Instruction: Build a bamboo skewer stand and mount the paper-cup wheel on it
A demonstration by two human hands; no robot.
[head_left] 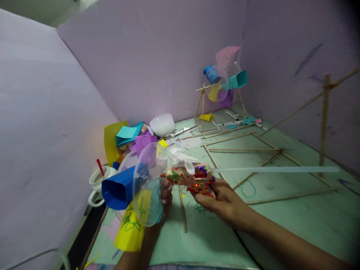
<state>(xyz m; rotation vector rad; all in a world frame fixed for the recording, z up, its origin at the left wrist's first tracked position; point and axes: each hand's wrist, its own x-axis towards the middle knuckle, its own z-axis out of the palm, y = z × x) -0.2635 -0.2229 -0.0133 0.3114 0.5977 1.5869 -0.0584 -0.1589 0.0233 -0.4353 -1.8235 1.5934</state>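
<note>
Seven o'clock, nearest: our left hand (166,193), partly hidden, grasps a clear round plastic wheel (146,180) bearing a blue paper cup (127,183) and a yellow paper cup (129,232). Six o'clock: our right hand (225,200) grips a red-floral glue gun (194,177), nozzle towards wheel. Eight o'clock: white mug (97,185). One o'clock, far: multicoloured paper-cup wheel (217,80) on wooden-stick stand (203,108).

Floral glue gun (181,176) horiz., LED (196,185) lit, nozzle (163,175) nr clear disc (148,180) w/ ppr cups (116,189).

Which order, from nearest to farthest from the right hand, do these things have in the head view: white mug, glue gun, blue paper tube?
1. Glue gun: held in the right hand.
2. Blue paper tube: to the left.
3. White mug: farther left, just past the tube.
</note>
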